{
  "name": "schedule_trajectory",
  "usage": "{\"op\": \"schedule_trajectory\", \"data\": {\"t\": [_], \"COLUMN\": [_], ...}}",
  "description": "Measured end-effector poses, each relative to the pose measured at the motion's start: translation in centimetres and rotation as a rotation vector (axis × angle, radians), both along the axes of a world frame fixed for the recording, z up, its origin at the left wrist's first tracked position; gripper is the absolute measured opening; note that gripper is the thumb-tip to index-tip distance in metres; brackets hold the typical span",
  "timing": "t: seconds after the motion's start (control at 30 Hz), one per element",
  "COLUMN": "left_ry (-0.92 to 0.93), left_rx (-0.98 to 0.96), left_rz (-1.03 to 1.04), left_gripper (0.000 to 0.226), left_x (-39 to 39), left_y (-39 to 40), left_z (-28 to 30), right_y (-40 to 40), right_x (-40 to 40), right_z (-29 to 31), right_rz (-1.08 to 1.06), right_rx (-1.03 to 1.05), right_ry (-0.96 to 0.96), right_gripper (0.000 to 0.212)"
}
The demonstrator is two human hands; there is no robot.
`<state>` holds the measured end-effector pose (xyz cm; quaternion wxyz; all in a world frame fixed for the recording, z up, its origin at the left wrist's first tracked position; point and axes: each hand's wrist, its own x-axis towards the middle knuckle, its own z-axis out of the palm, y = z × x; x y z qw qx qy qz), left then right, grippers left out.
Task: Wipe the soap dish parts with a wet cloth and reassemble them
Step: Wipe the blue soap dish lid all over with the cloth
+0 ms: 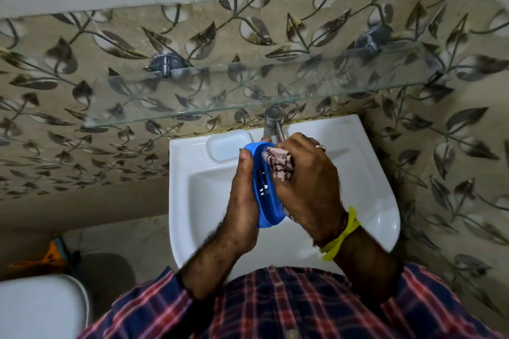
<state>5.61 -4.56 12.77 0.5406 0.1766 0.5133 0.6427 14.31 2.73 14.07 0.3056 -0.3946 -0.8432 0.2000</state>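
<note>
A blue oval soap dish part [268, 195] with drain slots is held on edge over the white sink [366, 173]. My left hand [242, 195] grips it from the left, thumb on its upper rim. My right hand [308, 187] holds a bunched pale patterned cloth [278, 164] and presses it into the dish's slotted inner face. Most of the cloth is hidden under my right fingers. No other soap dish part shows.
A chrome tap [272, 124] stands right behind my hands. A glass shelf [220, 96] juts from the leaf-patterned wall above the sink. The sink has a moulded soap recess [225, 146] at back left. A white toilet lid [38, 308] is at lower left.
</note>
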Motion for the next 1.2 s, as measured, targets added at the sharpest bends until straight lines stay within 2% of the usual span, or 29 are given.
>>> {"op": "schedule_trajectory", "data": {"t": [0.13, 0.33, 0.43, 0.63, 0.77, 0.87, 0.97, 1.1, 1.2], "left_ry": [0.024, -0.005, 0.017, -0.039, 0.018, -0.003, -0.028, -0.008, -0.044], "left_rx": [0.004, 0.047, 0.016, 0.032, 0.014, -0.015, -0.047, -0.031, -0.033], "left_rz": [-0.007, -0.030, -0.021, -0.035, -0.026, -0.007, 0.006, 0.001, -0.002], "left_gripper": [0.065, 0.063, 0.067, 0.066, 0.068, 0.069, 0.069, 0.073, 0.069], "left_x": [-0.1, -0.7, -0.4, -0.5, -0.2, -0.4, -0.5, -0.3, -0.6], "left_y": [0.4, 0.2, 0.5, 0.3, 0.5, 0.8, 0.6, 0.6, 0.7], "left_z": [0.6, 0.2, 0.1, 0.3, 0.3, 0.7, 0.7, 0.6, 0.4], "right_y": [0.4, -0.4, 0.0, -0.3, 0.2, 0.1, -0.3, 1.3, 1.5], "right_x": [-0.6, 0.2, -0.7, 0.5, -0.4, -0.4, 0.5, 0.2, 0.8], "right_z": [0.4, -0.1, 0.3, 0.0, 0.8, 0.5, -0.3, 0.1, -0.2], "right_rz": [-0.055, 0.041, -0.062, 0.049, -0.035, 0.044, 0.144, 0.129, 0.248], "right_rx": [0.030, -0.002, 0.047, 0.015, 0.176, 0.313, 0.353, 0.339, 0.327], "right_ry": [0.018, -0.097, -0.026, -0.118, -0.058, -0.194, -0.287, -0.146, -0.153], "right_gripper": [0.006, 0.019, 0.008, 0.022, 0.015, 0.012, 0.014, 0.019, 0.022]}}
